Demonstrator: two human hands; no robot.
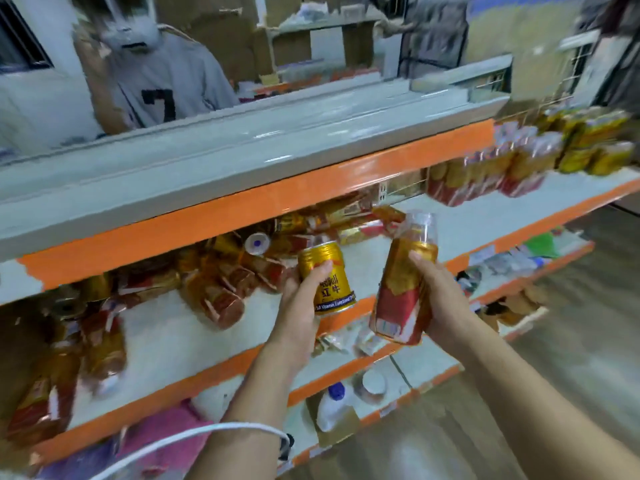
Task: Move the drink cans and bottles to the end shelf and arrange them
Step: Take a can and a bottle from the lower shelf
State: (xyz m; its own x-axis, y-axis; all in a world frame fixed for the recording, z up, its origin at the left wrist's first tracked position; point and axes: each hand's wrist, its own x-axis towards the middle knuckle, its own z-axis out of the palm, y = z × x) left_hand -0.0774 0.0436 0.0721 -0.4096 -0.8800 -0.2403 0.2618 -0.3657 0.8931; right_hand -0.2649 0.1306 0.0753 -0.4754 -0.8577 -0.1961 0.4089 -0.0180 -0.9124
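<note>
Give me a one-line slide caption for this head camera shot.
Left hand holds a gold can, right hand a red-and-gold bottle, before an orange-edged shelf of jumbled drinks.

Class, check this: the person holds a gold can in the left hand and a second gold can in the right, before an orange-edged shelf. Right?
Not quite. The head view shows the right hand holding a red-and-gold labelled bottle with a clear cap, not a can. The left hand does hold a gold can, before the orange-edged shelf.
</note>
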